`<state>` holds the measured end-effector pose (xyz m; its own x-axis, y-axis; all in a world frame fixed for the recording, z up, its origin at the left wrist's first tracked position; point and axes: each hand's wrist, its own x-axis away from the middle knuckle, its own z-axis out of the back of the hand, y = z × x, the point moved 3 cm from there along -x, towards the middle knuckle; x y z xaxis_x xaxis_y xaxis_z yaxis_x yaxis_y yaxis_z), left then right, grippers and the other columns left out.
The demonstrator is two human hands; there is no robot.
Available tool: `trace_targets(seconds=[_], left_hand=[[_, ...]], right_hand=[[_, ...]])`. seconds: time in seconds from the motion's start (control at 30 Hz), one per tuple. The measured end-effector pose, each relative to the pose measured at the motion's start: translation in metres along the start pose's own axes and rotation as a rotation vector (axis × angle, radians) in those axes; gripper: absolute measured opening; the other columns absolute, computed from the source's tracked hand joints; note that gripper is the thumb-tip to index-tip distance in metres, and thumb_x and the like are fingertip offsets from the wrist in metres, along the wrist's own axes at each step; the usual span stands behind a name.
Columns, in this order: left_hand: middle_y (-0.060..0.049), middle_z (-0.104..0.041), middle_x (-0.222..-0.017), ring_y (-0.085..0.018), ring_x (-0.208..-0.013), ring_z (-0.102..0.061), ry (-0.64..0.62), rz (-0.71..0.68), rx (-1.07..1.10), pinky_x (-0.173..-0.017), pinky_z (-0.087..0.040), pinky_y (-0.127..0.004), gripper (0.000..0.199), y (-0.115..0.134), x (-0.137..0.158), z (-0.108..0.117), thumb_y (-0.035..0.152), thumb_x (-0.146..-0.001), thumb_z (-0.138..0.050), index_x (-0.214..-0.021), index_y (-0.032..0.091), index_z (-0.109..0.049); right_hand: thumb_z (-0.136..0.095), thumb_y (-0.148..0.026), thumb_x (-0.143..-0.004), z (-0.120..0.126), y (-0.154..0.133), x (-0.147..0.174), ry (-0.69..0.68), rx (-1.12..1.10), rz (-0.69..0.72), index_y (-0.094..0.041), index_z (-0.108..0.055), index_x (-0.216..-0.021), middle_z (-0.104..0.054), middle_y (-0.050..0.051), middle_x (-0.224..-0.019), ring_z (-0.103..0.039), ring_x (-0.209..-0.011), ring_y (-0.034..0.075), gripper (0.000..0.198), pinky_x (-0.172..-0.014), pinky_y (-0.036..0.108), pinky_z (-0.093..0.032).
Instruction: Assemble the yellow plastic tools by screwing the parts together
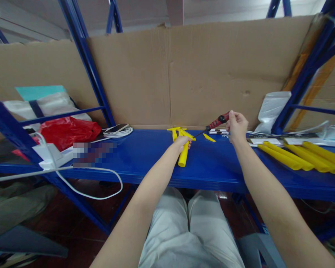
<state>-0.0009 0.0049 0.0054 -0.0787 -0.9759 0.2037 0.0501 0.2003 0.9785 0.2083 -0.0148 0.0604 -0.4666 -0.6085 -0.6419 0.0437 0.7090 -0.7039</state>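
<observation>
My left hand (182, 142) is wrapped round a yellow tube-like piece (183, 159), whose lower end sticks out below my fingers over the blue shelf. In my right hand (238, 125) is a screwdriver (216, 122) with a red-and-black handle, gripped at the handle's rear end. Its thin dark shaft slants down and left to the yellow piece at my left fingers. Whether the tip touches a screw there is too small to tell. Just behind my left hand lie other yellow parts (174, 132), partly covered by it. A small pointed yellow piece (209, 137) rests below the screwdriver handle.
Several long yellow tubes (304, 158) lie at the right. A clear plastic bag (273, 109) leans by the blue post. At the left are a phone (116, 128), a coiled white cable (125, 132), a red bag (69, 132) and a power strip. Cardboard (212, 70) stands behind.
</observation>
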Motion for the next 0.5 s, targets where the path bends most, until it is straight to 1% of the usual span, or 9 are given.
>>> trace_targets(seconds=[0.07, 0.13, 0.3, 0.4, 0.5], left_hand=[[0.006, -0.044, -0.045, -0.006, -0.038, -0.039, -0.003, 0.000, -0.007, -0.046, -0.035, -0.019, 0.009, -0.0002, -0.0005, 0.0000, 0.005, -0.081, -0.053, -0.080, 0.014, -0.056], [0.006, -0.045, -0.045, -0.006, -0.039, -0.039, -0.003, -0.001, -0.006, -0.046, -0.035, -0.019, 0.009, -0.0005, -0.0007, -0.0001, 0.005, -0.081, -0.053, -0.080, 0.014, -0.056], [0.005, -0.044, -0.045, -0.005, -0.038, -0.038, 0.010, -0.006, 0.007, -0.043, -0.032, -0.018, 0.012, -0.0009, -0.0004, 0.0003, 0.005, -0.082, -0.052, -0.074, 0.014, -0.053], [0.005, -0.045, -0.045, -0.005, -0.038, -0.038, 0.011, -0.008, 0.010, -0.042, -0.031, -0.018, 0.010, -0.0011, -0.0008, 0.0006, 0.006, -0.081, -0.054, -0.074, 0.014, -0.053], [0.005, -0.045, -0.046, -0.005, -0.039, -0.039, 0.014, -0.009, 0.004, -0.043, -0.033, -0.018, 0.007, -0.0014, -0.0018, 0.0009, 0.007, -0.081, -0.056, -0.077, 0.013, -0.055]], right_hand=[[-0.069, -0.060, -0.064, -0.0005, -0.0025, 0.0013, 0.022, -0.007, 0.011, -0.022, -0.046, -0.070, -0.040, -0.010, -0.044, -0.034, -0.034, 0.006, 0.045, -0.032, 0.021, -0.024], [-0.072, -0.059, -0.061, -0.0009, -0.0039, 0.0022, 0.032, -0.026, -0.009, -0.022, -0.042, -0.067, -0.039, -0.010, -0.044, -0.034, -0.033, 0.005, 0.048, -0.031, 0.021, -0.022], [-0.075, -0.056, -0.060, -0.0014, -0.0030, 0.0035, 0.008, -0.111, -0.137, -0.022, -0.042, -0.064, -0.038, -0.010, -0.044, -0.029, -0.031, 0.004, 0.048, -0.030, 0.021, -0.018], [-0.074, -0.055, -0.063, -0.0014, -0.0019, 0.0030, -0.025, -0.158, -0.204, -0.021, -0.046, -0.065, -0.035, -0.010, -0.042, -0.028, -0.031, 0.004, 0.044, -0.030, 0.020, -0.021], [-0.072, -0.054, -0.068, -0.0018, -0.0020, 0.0022, -0.067, -0.205, -0.261, -0.020, -0.047, -0.065, -0.035, -0.010, -0.042, -0.033, -0.033, 0.004, 0.042, -0.032, 0.018, -0.026]])
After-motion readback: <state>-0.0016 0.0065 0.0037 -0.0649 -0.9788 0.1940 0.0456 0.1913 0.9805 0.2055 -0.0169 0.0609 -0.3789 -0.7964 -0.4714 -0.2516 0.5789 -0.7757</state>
